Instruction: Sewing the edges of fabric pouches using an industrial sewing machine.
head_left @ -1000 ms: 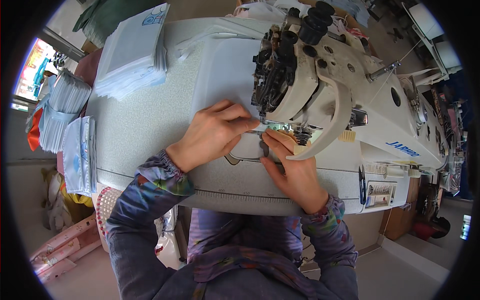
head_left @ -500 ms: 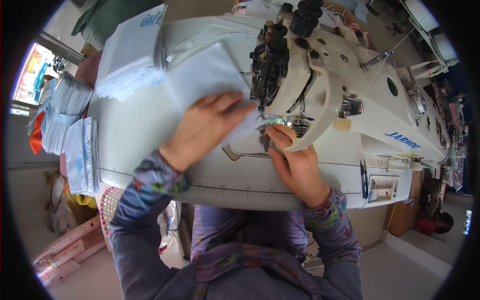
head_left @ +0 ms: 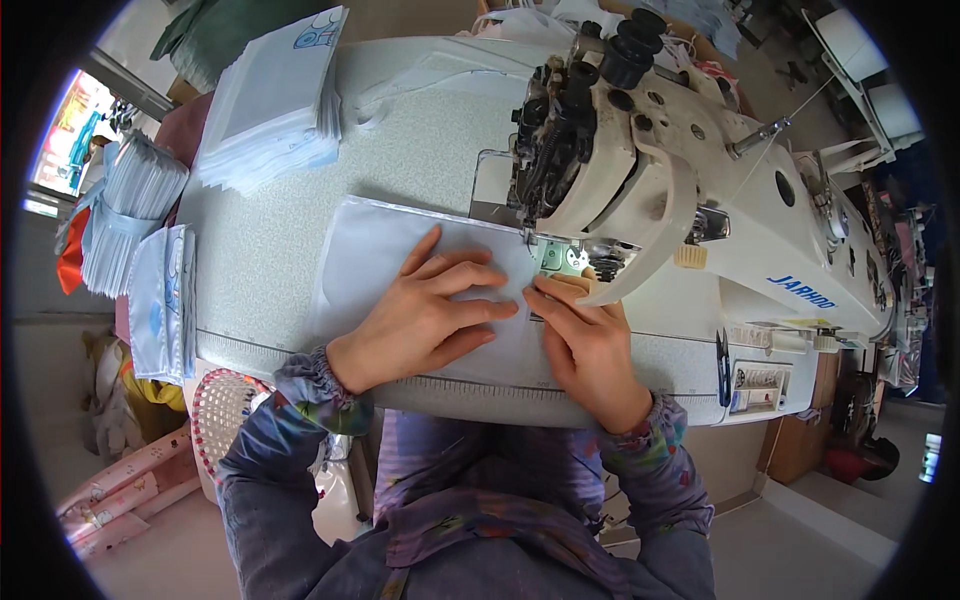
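Note:
A pale white-blue fabric piece [head_left: 375, 290] lies flat on the sewing machine table, its right side by the presser foot and needle area of the sewing machine [head_left: 620, 180]. My left hand [head_left: 430, 315] rests on top of it, fingers spread. At the cloth's right edge, just in front of the lit needle area, my right hand [head_left: 590, 350] is closed, with thumb and fingertips pinching the edge. Part of that edge is hidden by the right fingers and the machine head.
A tall stack of similar fabric pieces [head_left: 270, 110] stands at the far left of the table. Tied bundles [head_left: 125, 215] and folded printed pieces [head_left: 165, 305] hang at its left edge. Black thread snips [head_left: 723, 368] lie at the right, beside a small tray [head_left: 760, 388].
The fabric piece has turned square to the table and come nearer, its far edge now level with the needle. My left hand moved down with it and spread its fingers; my right stays nearby.

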{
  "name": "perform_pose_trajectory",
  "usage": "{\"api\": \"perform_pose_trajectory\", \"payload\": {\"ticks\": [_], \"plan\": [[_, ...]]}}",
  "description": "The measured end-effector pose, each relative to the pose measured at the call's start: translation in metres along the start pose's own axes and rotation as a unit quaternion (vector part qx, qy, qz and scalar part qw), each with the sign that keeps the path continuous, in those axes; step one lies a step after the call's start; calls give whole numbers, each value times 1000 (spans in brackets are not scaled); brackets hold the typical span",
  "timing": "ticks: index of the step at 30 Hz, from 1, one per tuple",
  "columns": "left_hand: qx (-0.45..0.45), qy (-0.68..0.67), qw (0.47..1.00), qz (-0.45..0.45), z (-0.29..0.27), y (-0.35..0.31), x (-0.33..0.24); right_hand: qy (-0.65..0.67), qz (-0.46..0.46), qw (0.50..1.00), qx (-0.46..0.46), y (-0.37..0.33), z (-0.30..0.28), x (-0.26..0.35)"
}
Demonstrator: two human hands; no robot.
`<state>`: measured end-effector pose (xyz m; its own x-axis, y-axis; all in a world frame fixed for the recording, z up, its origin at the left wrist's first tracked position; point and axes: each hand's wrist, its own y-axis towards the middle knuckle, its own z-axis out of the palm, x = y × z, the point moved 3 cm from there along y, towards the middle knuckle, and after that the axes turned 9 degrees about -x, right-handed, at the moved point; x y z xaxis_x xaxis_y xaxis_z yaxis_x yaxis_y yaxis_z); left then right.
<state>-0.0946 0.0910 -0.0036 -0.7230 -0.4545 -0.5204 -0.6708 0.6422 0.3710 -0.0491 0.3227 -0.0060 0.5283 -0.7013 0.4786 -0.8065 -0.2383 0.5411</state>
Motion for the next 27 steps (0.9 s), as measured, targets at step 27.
{"api": "perform_pose_trajectory", "payload": {"ticks": [27], "plan": [[-19, -27, 998, 50, -1, 68, 74, -22, 15, 1000, 15, 12, 5, -4]]}}
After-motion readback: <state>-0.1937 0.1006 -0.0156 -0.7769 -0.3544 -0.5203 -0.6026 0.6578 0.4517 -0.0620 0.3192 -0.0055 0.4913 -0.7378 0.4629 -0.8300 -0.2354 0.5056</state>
